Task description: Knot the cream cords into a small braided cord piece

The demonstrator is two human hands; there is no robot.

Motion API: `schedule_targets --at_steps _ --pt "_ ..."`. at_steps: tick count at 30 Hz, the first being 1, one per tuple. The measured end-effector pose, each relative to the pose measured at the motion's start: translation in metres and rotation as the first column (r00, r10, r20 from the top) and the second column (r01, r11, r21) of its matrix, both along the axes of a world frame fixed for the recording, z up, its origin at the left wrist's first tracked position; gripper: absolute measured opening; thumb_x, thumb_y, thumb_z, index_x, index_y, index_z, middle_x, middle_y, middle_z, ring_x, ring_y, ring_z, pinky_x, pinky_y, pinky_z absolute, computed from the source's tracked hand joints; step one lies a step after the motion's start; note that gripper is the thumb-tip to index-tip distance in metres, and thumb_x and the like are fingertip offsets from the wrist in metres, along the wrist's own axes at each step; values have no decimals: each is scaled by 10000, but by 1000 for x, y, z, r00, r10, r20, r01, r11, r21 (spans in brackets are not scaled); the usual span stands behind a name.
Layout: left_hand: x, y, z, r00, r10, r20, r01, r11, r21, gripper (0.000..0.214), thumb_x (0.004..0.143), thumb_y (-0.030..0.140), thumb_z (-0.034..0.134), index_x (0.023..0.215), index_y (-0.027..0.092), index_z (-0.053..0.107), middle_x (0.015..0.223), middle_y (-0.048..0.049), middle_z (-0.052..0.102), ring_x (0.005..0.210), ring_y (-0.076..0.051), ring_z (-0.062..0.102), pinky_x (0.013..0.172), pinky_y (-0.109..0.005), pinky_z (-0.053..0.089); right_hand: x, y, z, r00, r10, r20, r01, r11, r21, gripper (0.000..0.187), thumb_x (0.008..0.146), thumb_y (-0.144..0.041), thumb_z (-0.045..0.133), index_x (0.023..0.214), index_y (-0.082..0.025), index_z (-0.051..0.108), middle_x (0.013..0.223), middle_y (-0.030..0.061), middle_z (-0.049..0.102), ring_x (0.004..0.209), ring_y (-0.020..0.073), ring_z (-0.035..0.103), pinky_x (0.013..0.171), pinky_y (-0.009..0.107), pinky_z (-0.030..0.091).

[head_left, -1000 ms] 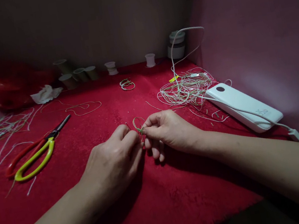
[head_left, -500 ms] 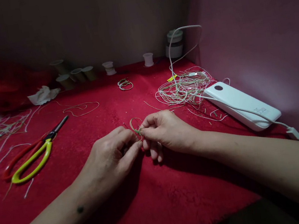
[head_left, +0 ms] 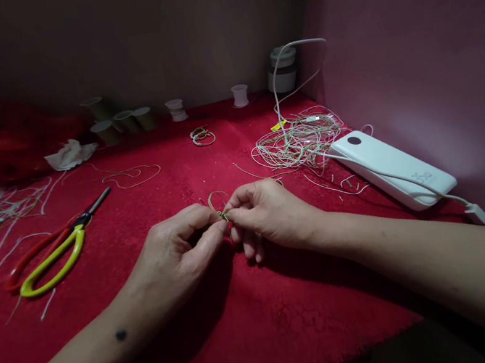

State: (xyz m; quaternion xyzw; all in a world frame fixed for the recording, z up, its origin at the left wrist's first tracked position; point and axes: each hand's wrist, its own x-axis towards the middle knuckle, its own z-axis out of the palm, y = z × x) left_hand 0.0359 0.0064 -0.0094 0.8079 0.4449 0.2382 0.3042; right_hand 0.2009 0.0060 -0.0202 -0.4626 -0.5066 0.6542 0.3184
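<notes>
Between my hands is a small green and tan cord bracelet (head_left: 216,201), its thin loop standing up beyond my fingertips. My left hand (head_left: 187,238) pinches the knotted part of it from the left, thumb against forefinger. From the right, my right hand (head_left: 265,215) pinches the same knot, its lower fingers curled beneath. My fingertips nearly meet and partly cover the knot. Past them on the red cloth (head_left: 266,315) lies a finished-looking coiled cord bracelet (head_left: 203,136).
Scissors (head_left: 59,257) with red and yellow handles lie left. A tangle of cord (head_left: 295,144) and a white power bank (head_left: 395,170) with a cable lie right. Spools (head_left: 176,110), a jar (head_left: 284,71) and crumpled tissue (head_left: 71,154) stand or lie along the back. Loose threads (head_left: 8,210) are far left.
My left hand has shifted slightly, its thumb and forefinger now closer on the knot. The loop has tipped a little left. My right hand stays almost where it was.
</notes>
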Motion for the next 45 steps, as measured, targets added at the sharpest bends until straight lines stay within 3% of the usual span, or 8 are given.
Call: schedule_targets --at_steps 9,15,18,25,29,33,37,45 --pt "0 -2 2 1000 26 13 -27 999 46 206 861 295 522 770 173 660 673 -3 673 618 -134 599 582 -239 448 1 1 0 1000 -3 -8 3 1000 3 240 840 -1 399 710 -164 517 522 -43 582 329 85 532 316 195 478" --pt "-6 0 -3 990 60 -126 -16 947 321 224 853 307 542 716 178 665 600 1 641 522 -126 568 528 -244 410 0 0 1 1000 5 1 -5 1000 2 227 861 -26 417 706 -169 503 506 -46 577 316 83 519 311 195 474" --pt "-7 0 -5 992 50 -112 -9 939 344 222 859 309 552 722 184 674 595 4 664 509 -121 587 514 -230 414 0 -2 2 1000 9 24 -10 1000 25 224 855 -25 432 703 -171 507 510 -47 574 314 77 518 309 186 471" --pt "-6 1 -4 995 77 -61 -58 963 263 157 813 288 608 711 211 698 632 6 719 545 -137 635 527 -237 449 -1 -3 3 998 9 64 -12 999 43 256 855 -5 414 686 -168 518 456 -57 542 310 77 513 305 171 452" --pt "-2 1 2 997 73 -10 -73 997 38 221 836 340 579 701 203 687 536 18 657 470 -123 578 453 -224 421 0 -1 2 1000 24 15 -24 1000 13 243 860 -8 406 710 -171 506 497 -47 572 328 88 535 321 193 476" --pt "1 1 6 984 137 112 -120 982 -147 222 850 323 564 681 191 624 460 46 556 412 -97 495 420 -212 391 1 0 1 999 36 2 -36 999 -5 222 881 -40 407 723 -167 496 540 -30 589 332 88 534 325 204 478" --pt "-2 9 5 945 240 221 -215 968 -130 136 791 325 649 827 194 655 640 10 663 555 -134 598 495 -238 461 1 0 0 999 50 -3 -50 999 12 202 879 -52 414 733 -171 488 538 -32 588 337 93 535 321 206 474" --pt "-8 19 7 972 171 164 -143 975 -169 282 771 464 674 880 213 740 860 -49 715 789 -210 664 680 -307 511 2 0 -2 997 80 10 -81 995 64 198 848 -36 425 721 -165 504 511 -46 579 338 82 530 312 175 446"
